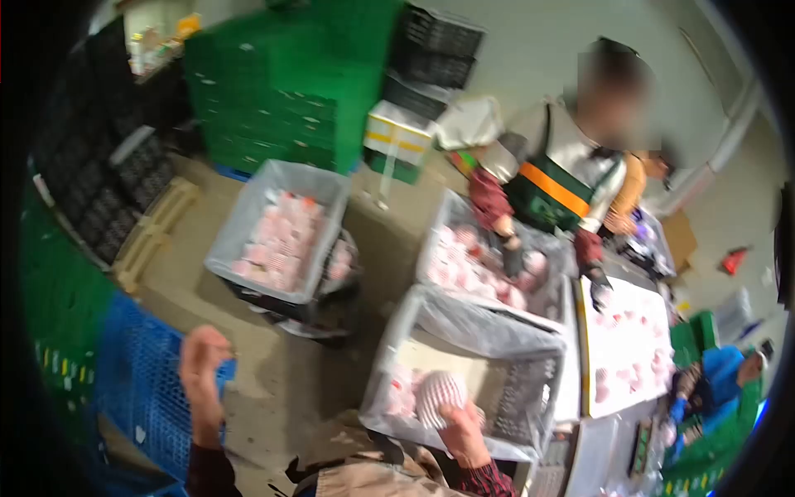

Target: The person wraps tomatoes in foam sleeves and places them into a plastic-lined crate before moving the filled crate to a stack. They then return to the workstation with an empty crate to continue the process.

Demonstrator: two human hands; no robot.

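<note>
My right hand is closed around a round fruit in a ribbed pink-and-white foam net; the kind of fruit is hidden by the net. It is held over the near lined crate, which has similar wrapped fruits at its left end and a pale bottom showing. Off to the left, my left hand is raised above a blue plastic pallet. Its fingers are blurred, and I see nothing in them.
Across from me, a gloved co-worker reaches into another lined crate of wrapped fruits and toward a white tray. A full lined crate stands on the floor at left. Green panels and black crates are behind.
</note>
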